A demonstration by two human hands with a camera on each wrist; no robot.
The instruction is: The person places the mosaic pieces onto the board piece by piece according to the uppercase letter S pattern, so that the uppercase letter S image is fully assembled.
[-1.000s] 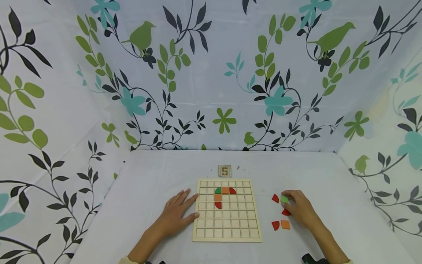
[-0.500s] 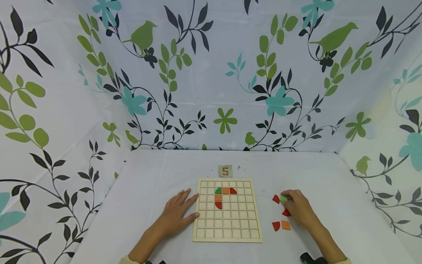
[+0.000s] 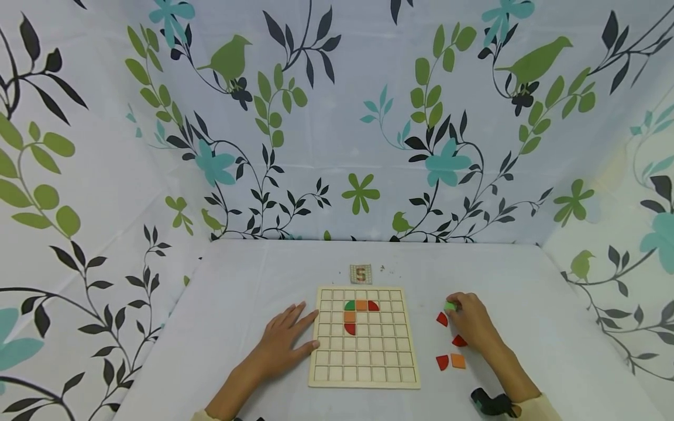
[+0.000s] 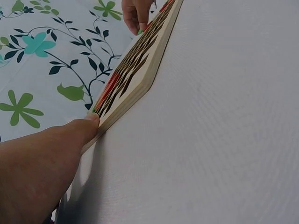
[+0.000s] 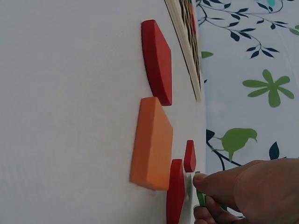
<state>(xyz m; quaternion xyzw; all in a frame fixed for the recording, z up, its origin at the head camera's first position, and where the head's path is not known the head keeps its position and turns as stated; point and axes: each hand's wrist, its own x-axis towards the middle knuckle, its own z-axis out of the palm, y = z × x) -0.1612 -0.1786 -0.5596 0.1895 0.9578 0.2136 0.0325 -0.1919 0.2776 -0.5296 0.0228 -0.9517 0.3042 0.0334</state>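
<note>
The right hand [image 3: 470, 320] pinches a light green tile [image 3: 450, 306] between thumb and fingertips, the gap between them no wider than the tile; the right wrist view shows the thumb against it and the other fingers folded behind. Whether the tile is clear of the table is hard to tell. The left hand [image 3: 286, 334] grasps nothing: its fingers are spread and extended, and its thumb and index finger touch the left edge of the wooden grid board [image 3: 364, 385], the thumb tip resting on the rim in the left wrist view. Around the right hand lie 3 loose red quarter-circle tiles: the 1st [image 3: 442, 318] just below the green tile, the 2nd [image 3: 459, 341] partly hidden by the hand, and the 3rd [image 3: 442, 362] nearer the person, with a loose orange square tile [image 3: 458, 361] just beside it. The board lies flat between the 2 hands and carries 5 tiles. Along its 2nd row from the far edge sit a dark green quarter-circle [image 3: 350, 306], an orange square [image 3: 361, 305] and a red quarter-circle [image 3: 373, 306]; below the green piece come another orange square [image 3: 350, 317], then another red quarter-circle [image 3: 350, 329]. Beyond the board's far edge lies a small patterned card [image 3: 360, 274]. A black device [image 3: 492, 403] sits at the right wrist. White cloth [image 3: 263, 263] covers the table, and a leaf-and-bird printed cloth [image 3: 316, 128] hangs behind.
</note>
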